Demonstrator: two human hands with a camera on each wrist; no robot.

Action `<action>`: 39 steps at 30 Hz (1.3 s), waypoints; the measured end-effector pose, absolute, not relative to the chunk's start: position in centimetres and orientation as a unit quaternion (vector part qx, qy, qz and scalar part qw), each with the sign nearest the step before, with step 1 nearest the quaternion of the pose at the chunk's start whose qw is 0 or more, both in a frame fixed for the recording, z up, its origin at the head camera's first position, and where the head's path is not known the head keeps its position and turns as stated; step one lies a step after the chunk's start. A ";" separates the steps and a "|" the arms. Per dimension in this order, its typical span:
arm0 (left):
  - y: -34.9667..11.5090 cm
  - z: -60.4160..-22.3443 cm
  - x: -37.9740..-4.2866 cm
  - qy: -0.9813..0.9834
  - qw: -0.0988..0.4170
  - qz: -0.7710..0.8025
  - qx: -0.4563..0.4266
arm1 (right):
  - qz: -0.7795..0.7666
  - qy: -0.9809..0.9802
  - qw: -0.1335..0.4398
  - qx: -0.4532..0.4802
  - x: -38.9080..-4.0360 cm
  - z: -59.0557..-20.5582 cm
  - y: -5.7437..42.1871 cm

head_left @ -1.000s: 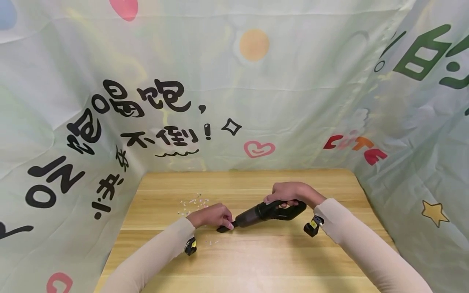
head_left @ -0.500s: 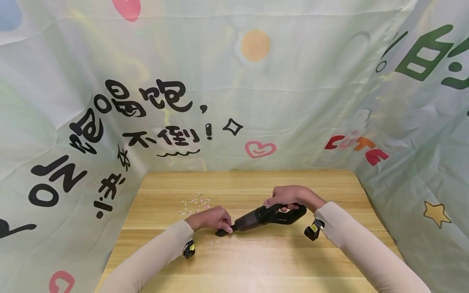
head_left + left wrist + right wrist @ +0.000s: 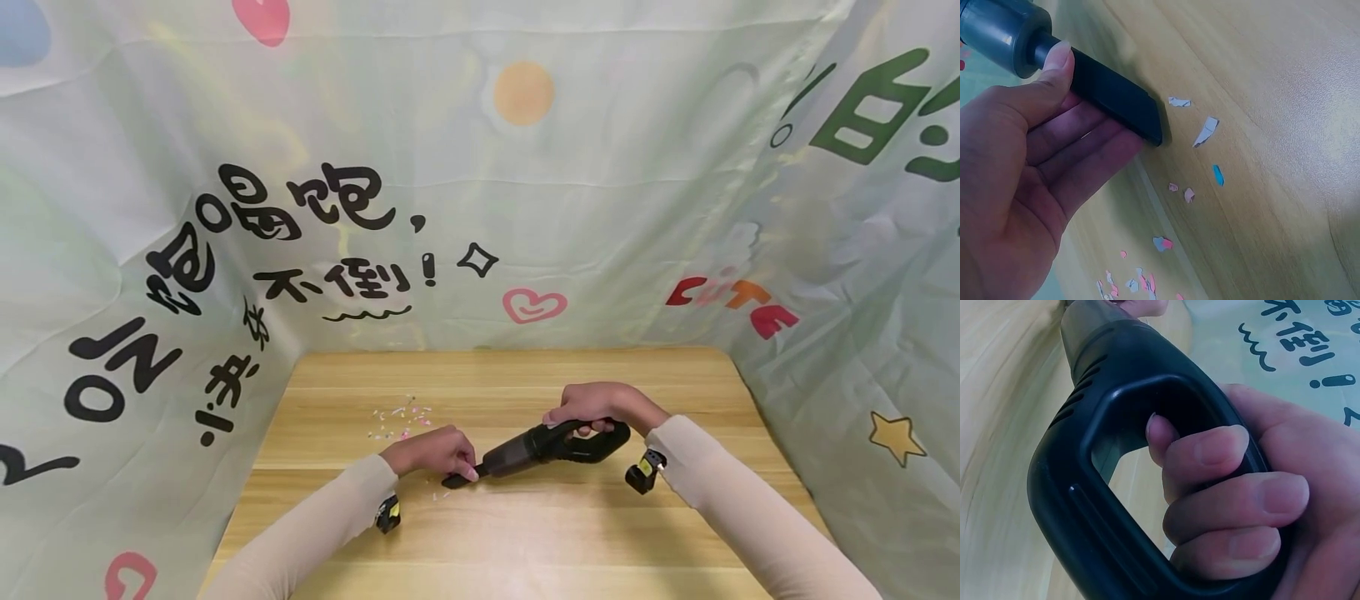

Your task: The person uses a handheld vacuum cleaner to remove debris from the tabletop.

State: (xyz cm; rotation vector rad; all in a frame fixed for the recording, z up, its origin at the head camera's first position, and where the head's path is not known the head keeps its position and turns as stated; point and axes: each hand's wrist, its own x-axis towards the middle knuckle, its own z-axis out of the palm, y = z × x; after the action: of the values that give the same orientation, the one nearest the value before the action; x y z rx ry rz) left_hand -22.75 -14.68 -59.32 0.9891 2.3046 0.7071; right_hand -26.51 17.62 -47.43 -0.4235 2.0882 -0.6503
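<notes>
A black handheld vacuum cleaner (image 3: 517, 452) with a smoky clear canister lies slantwise low over the table, its flat nozzle (image 3: 1113, 90) pointing left. My right hand (image 3: 588, 402) grips the loop handle (image 3: 1063, 481), fingers curled through the opening. Near the other end, my left hand (image 3: 435, 451) pinches the nozzle, thumb on top and fingers beneath. Just past the nozzle's tip are white paper scraps (image 3: 1207, 131), a blue scrap (image 3: 1219, 175) and small pink bits (image 3: 1189, 195). Whether the tip touches the wood cannot be told.
More paper scraps (image 3: 401, 417), white and pink, lie scattered behind my left hand on the wooden table (image 3: 570, 533). Printed cloth walls (image 3: 637, 208) enclose the table at the back and both sides. Each wrist carries a small black camera, as on the right one (image 3: 642, 472).
The vacuum cleaner and both hands have shifted slightly toward the near side of the table. The nozzle is closer to the few white scraps in front. Both grips are unchanged.
</notes>
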 end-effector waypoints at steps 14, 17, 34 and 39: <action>-14.4 -59.4 -22.3 0.857 0.253 0.223 0.390 | -0.306 0.808 0.477 -0.165 -26.6 -49.0 18.7; -14.8 -59.3 -22.2 0.860 0.250 0.219 0.388 | -0.312 0.807 0.469 -0.175 -26.1 -49.1 18.3; -16.2 -58.9 -22.0 0.854 0.283 0.243 0.362 | -0.306 0.816 0.454 -0.186 -24.8 -49.2 16.8; -16.4 -58.5 -21.7 0.850 0.302 0.255 0.349 | -0.309 0.818 0.445 -0.193 -24.5 -49.2 16.6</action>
State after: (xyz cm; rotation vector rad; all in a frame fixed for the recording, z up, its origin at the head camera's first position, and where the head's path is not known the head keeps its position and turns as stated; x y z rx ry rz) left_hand -21.74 -16.39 -58.50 0.9253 2.2544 0.6752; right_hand -24.48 16.57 -49.19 -0.4784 2.0270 -0.7664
